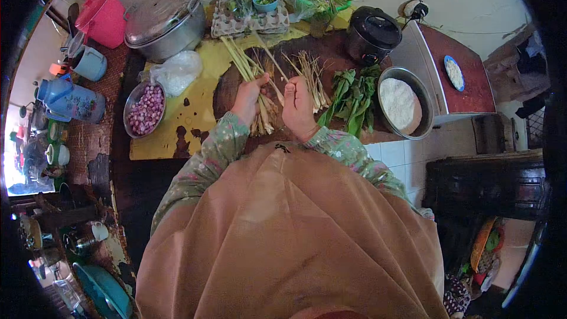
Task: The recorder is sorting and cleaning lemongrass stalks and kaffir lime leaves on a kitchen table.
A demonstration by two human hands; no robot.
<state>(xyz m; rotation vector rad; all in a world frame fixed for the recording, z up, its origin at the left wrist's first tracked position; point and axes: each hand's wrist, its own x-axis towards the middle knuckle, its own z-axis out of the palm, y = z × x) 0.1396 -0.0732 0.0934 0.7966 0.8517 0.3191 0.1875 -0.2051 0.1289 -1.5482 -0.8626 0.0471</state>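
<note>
Lemongrass stalks lie in a bundle, their leafy ends pointing away and their pale bulb ends towards me. My left hand is closed around this bundle, with the thumb on top. Close by to the right, my right hand is curled in a fist around a single lemongrass stalk; its long thin end slants up and left. Just beyond that fist lies a second pile of thinner, drier lemongrass stalks. The palms and most fingertips are hidden.
Large green leaves and a metal bowl of white powder or gratings stand right. A rice cooker is behind them. Left are a bowl of shallots, a plastic bag and a big lidded pot. An egg tray sits at the back.
</note>
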